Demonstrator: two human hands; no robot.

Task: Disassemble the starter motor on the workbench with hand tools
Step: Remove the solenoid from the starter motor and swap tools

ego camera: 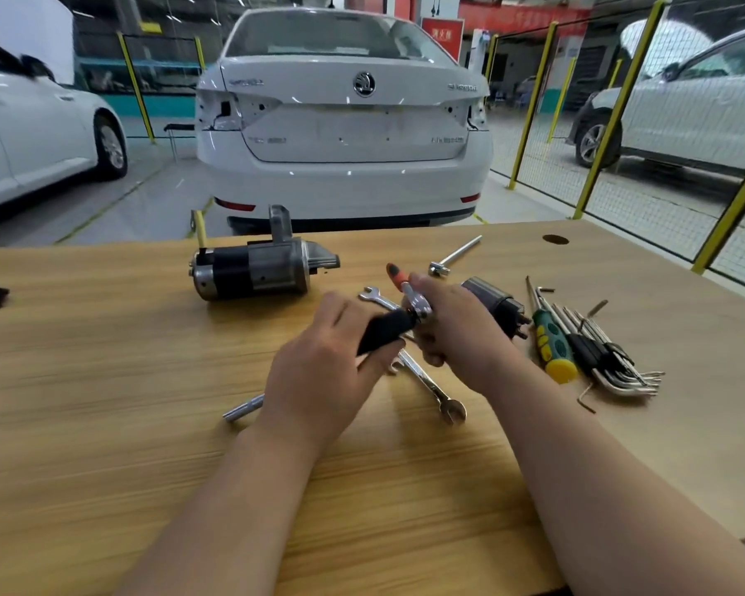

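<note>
The starter motor (254,268) lies on its side at the back of the wooden workbench (104,380), apart from both hands. Above the bench's middle, my right hand (456,333) grips a ratchet (418,306) near its chrome head, and its orange handle points away from me. My left hand (323,372) holds a black cylindrical piece (383,331) whose far end meets the ratchet head. A dark solenoid-like part (497,301) lies just behind my right hand.
Two open-end wrenches (435,391) lie crossed under my hands. Right of them are a green and yellow screwdriver (551,344) and several hex keys (616,365). An extension bar (454,255) lies at the back, a metal rod (244,408) near my left wrist. Parked cars stand beyond.
</note>
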